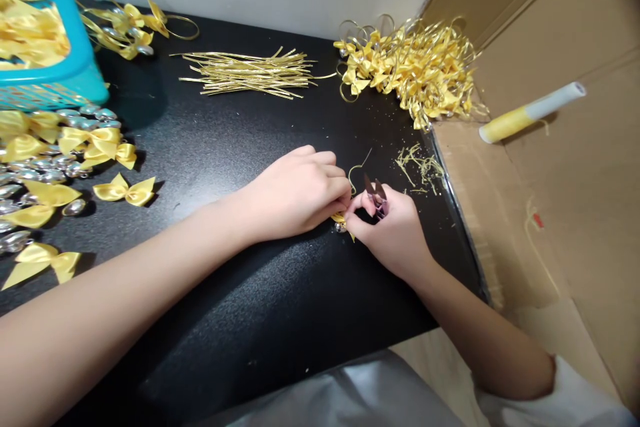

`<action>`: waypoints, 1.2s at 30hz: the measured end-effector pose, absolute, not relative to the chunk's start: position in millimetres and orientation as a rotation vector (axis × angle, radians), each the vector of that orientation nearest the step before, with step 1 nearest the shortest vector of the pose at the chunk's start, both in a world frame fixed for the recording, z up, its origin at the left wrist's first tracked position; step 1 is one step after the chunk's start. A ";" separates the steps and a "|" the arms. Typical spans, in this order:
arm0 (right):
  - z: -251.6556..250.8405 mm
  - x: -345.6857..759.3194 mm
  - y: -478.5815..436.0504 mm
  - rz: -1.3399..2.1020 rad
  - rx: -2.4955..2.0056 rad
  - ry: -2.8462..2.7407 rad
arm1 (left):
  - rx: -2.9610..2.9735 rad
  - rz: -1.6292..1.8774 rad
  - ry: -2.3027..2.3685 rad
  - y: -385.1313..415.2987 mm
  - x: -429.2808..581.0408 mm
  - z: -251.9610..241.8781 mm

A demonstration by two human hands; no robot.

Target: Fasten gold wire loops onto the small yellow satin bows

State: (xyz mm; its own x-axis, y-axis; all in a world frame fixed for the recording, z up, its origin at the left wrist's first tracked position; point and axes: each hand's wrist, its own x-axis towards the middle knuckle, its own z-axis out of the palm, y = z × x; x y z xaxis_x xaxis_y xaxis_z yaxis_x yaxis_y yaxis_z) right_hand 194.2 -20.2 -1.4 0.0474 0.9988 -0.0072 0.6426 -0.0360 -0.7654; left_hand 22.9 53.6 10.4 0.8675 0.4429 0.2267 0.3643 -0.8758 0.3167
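Observation:
My left hand (307, 190) is closed over a small yellow ribbon bow (338, 218) with a silver bead (341, 227) at its lower edge. The fingers hide most of the bow. A thin gold cord (356, 170) curls up from between the hands. My right hand (395, 230) meets the left at the bow, thumb and forefinger pinched together there. Tucked in that same right hand is a small pair of scissors (376, 195), blades pointing up and away from the bow. Whether the right fingertips grip cord or ribbon is hidden.
Cut gold cords (255, 72) lie in a bundle at the back, beside a heap of finished bows (415, 70). Cord scraps (423, 170) are scattered at right. Loose bows (125, 191), silver beads (55, 170) and a turquoise basket (83, 73) stand left. Cardboard (550, 180) borders the table.

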 end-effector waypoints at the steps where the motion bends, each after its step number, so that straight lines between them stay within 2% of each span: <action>1: -1.5 194.4 -20.2 0.775 -1.744 -1.658 | 2.780 0.429 0.617 53.3 23.0 10.3; 13: 1.0 194.3 -19.7 0.641 -1.738 -1.820 | 2.814 0.408 0.633 54.7 23.6 7.0; 24: 2.8 192.9 -21.4 0.687 -1.732 -1.832 | 2.817 0.395 0.596 58.8 21.8 9.3; 30: 15.3 207.9 -21.4 0.647 -1.544 -1.807 | 2.785 0.385 0.574 60.2 19.8 11.2; 36: 24.5 240.8 -20.2 0.702 -1.602 -2.185 | 2.751 0.391 0.580 60.4 20.6 12.1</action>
